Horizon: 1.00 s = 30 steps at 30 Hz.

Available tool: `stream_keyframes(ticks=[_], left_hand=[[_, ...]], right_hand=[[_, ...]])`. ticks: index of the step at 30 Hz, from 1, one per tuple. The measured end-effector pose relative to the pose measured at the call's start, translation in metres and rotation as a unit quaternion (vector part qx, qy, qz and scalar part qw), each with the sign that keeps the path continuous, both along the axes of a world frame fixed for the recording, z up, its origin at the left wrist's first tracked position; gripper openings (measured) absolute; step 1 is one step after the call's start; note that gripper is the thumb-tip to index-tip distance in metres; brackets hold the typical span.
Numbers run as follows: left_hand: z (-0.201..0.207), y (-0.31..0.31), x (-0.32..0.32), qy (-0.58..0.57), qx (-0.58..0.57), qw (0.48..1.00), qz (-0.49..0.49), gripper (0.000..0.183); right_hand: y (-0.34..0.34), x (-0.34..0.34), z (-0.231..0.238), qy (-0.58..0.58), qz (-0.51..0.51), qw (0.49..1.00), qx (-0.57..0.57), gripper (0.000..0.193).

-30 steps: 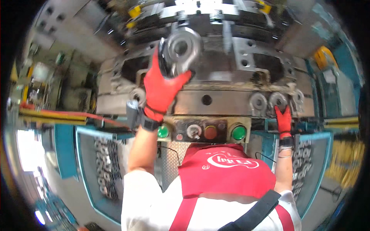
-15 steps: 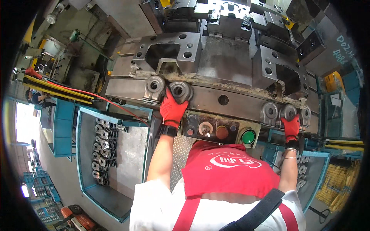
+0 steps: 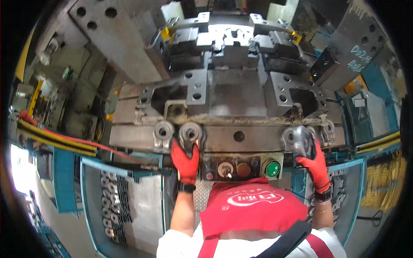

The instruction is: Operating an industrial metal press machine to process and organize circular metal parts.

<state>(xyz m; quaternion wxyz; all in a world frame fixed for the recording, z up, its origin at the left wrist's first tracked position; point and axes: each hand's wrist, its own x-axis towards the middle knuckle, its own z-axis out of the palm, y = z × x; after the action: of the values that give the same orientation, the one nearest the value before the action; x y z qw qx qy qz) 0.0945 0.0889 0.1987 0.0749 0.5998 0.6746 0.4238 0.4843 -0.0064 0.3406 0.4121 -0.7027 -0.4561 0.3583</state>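
My left hand [image 3: 186, 163], in a red glove, has its thumb and fingers around the lower end of a ring-shaped metal part [image 3: 190, 132] lying on the press's front ledge. A similar ring part [image 3: 163, 131] lies just left of it. In my right hand [image 3: 316, 167], also red-gloved, is another metal part [image 3: 305, 142], tilted up and smeared by motion. It hangs in front of a ring part [image 3: 291, 136] on the ledge, partly covering it. Further right lies one more ring part [image 3: 328, 128]; what stands between them is half hidden.
Behind the ledge [image 3: 258, 139] rise the press's die blocks [image 3: 198, 88]. A control panel with a green button [image 3: 272, 168] sits between my arms. Blue-framed bins [image 3: 86, 202] holding several metal parts flank me. A red hose [image 3: 101, 147] runs along the left.
My right hand has lifted a metal part off the ledge and carried it leftward. The left hand stays at its ring part, now gripping lower down. The view has shifted.
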Motion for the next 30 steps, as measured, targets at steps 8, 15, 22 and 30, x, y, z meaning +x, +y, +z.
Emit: stream_keyframes(ticks=[8, 15, 22, 30], left_hand=[[0.026, -0.035, -0.052, -0.175, 0.060, 0.973, 0.138, 0.074], [0.000, -0.069, -0.120, -0.143, 0.061, 0.972, 0.176, 0.069], [-0.033, -0.092, -0.142, -0.292, 0.022, 0.930, 0.224, 0.067], [-0.058, -0.086, -0.143, -0.345, 0.004, 0.912, 0.224, 0.069]], right_hand=[[0.172, -0.088, 0.074, -0.164, 0.137, 0.968, 0.131, 0.092], [0.368, -0.111, 0.082, -0.331, 0.043, 0.941, 0.052, 0.113], [0.454, -0.131, 0.078, -0.468, 0.103, 0.875, -0.063, 0.091], [0.483, -0.131, 0.062, -0.491, 0.168, 0.847, -0.118, 0.068]])
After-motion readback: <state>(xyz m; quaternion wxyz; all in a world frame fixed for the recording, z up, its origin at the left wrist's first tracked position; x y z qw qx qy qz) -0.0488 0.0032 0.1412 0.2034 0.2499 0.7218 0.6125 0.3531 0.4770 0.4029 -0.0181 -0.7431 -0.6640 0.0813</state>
